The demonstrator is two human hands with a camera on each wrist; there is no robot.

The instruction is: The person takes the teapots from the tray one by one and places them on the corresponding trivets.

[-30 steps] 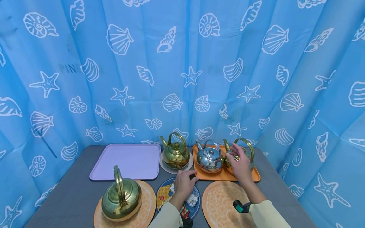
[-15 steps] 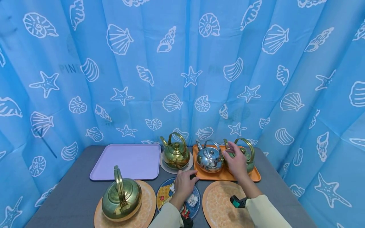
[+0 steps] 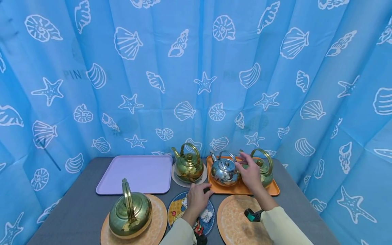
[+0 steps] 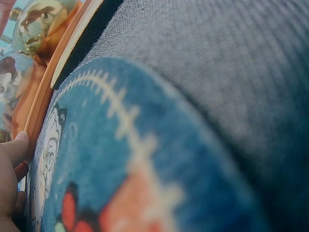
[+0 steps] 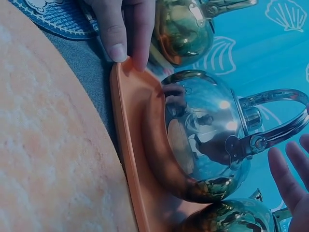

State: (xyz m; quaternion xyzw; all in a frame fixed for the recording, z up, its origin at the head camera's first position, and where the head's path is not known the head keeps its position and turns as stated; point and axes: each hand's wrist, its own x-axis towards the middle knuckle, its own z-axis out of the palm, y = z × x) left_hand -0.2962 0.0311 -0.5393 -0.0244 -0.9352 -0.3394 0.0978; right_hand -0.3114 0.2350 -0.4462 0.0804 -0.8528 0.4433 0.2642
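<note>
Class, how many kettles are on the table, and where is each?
4: one gold kettle on the left tan mat, another gold kettle on the white mat, a silver kettle and third gold kettle on the orange tray.

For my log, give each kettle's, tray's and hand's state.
Round silver metal kettle: upright, lid on.
Back-centre round gold metal kettle: upright, lid on.
Back-right round gold metal kettle: upright, lid on.
Front-left round gold metal kettle: upright, lid on.
Rectangular lilac tray: lying flat.
Rectangular orange tray: bearing two kettles.
Left hand: pinching the orange tray's corner.
Right hand: extended beside the silver kettle's handle, contact unclear.
</note>
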